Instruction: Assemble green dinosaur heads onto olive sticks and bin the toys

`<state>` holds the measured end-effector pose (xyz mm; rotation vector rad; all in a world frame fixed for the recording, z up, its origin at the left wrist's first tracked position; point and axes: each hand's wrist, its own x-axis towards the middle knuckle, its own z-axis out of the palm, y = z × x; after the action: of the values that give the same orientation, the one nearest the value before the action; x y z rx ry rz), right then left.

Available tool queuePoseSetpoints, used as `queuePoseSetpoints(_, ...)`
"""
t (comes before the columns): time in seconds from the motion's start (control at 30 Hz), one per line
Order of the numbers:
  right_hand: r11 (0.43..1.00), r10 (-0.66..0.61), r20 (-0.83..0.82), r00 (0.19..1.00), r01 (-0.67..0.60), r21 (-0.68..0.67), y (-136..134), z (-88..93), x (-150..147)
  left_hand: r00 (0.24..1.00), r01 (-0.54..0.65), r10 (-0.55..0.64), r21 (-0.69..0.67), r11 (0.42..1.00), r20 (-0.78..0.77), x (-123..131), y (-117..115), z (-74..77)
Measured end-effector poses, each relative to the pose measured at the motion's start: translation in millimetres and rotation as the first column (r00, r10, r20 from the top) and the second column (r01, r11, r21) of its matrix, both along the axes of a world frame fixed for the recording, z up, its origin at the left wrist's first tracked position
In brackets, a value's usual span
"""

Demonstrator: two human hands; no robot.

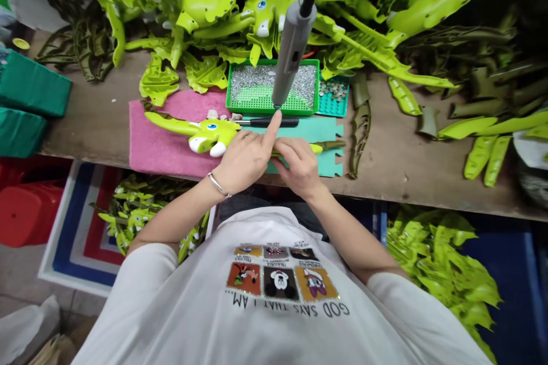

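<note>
Lime-green plastic shells crowded the brown workbench behind two hands

A blue-eyed toy lay across pink cloth and teal mat; the left hand covered its middle, forefinger extended towards the tip of the hanging driver, the right hand curled near its thin end, and from where I stood I couldn't tell whether either gripped it

There are two hands, one bracelet, two trays and one power screwdriver. The counter carries one towel and one mat.
</note>
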<state>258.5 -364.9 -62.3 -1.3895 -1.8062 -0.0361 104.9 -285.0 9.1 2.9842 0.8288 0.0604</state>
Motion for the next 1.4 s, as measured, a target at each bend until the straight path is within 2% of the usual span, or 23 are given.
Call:
queuePoseSetpoints(0.1, 0.999, -0.034, -0.011, 0.999, 0.033, -0.010, 15.8, 3.0, 2.4, 1.000, 0.003, -0.004, 0.062, 0.998, 0.019, 4.2, 4.9, 5.3)
queuePoseSetpoints(0.2, 0.999, -0.053, -0.039, 0.998, 0.053, 0.001, 23.1, 4.8, 7.3, 0.999, -0.006, 0.000, 0.140, 0.990, 0.044, 7.9, 13.1, 1.6)
queuePoseSetpoints(0.37, 0.994, -0.092, -0.060, 0.994, 0.088, -0.063, 31.3, 8.8, 7.3, 0.990, 0.086, -0.106, 0.201, 0.976, 0.092, 11.7, 32.2, -9.8)
queuePoseSetpoints(0.47, 0.991, -0.112, -0.050, 0.992, 0.108, -0.078, 36.6, 12.8, 4.9, 0.983, 0.130, -0.153, 0.213, 0.968, 0.097, 12.3, 38.4, -10.0)
queuePoseSetpoints(0.57, 0.995, -0.079, -0.031, 0.996, 0.077, -0.070, 36.3, 15.8, 10.6, 0.986, 0.141, -0.158, 0.225, 0.964, 0.059, 11.9, 39.7, -5.0)
queuePoseSetpoints(0.67, 0.999, 0.014, -0.033, 0.999, -0.015, -0.043, 25.9, 10.7, 31.6, 0.990, 0.132, -0.140, 0.205, 0.970, 0.024, 10.8, 39.3, 1.6)
queuePoseSetpoints(0.73, 0.999, 0.008, -0.081, 0.997, -0.012, -0.042, 15.7, 0.5, 51.5, 0.991, 0.127, -0.132, 0.172, 0.977, 0.015, 12.5, 37.2, 4.6)
queuePoseSetpoints(0.87, 0.986, -0.164, -0.155, 0.974, 0.158, -0.050, 1.8, -25.4, 82.2, 0.994, 0.101, -0.108, 0.193, 0.976, 0.023, 34.1, 21.5, 2.0)
queuePoseSetpoints(0.97, 0.974, -0.227, -0.156, 0.961, 0.221, -0.053, 0.5, -36.2, 87.2, 0.994, 0.094, -0.102, 0.215, 0.972, 0.026, 63.7, 4.2, -5.5)
queuePoseSetpoints(1.1, 0.967, -0.253, -0.188, 0.949, 0.251, -0.036, 0.2, -37.0, 84.2, 0.985, 0.173, -0.172, 0.119, 0.978, -0.020, 91.4, -6.8, -13.5)
queuePoseSetpoints(1.27, 0.969, -0.235, -0.171, 0.957, 0.244, 0.034, -5.8, -36.7, 80.6, 0.974, 0.227, -0.228, 0.066, 0.972, 0.005, 91.0, -9.2, -23.6)
queuePoseSetpoints(1.4, 0.982, -0.176, -0.127, 0.976, 0.183, 0.047, -11.5, -41.5, 79.1, 0.987, 0.150, -0.154, 0.068, 0.986, 0.049, 74.0, -22.2, -31.5)
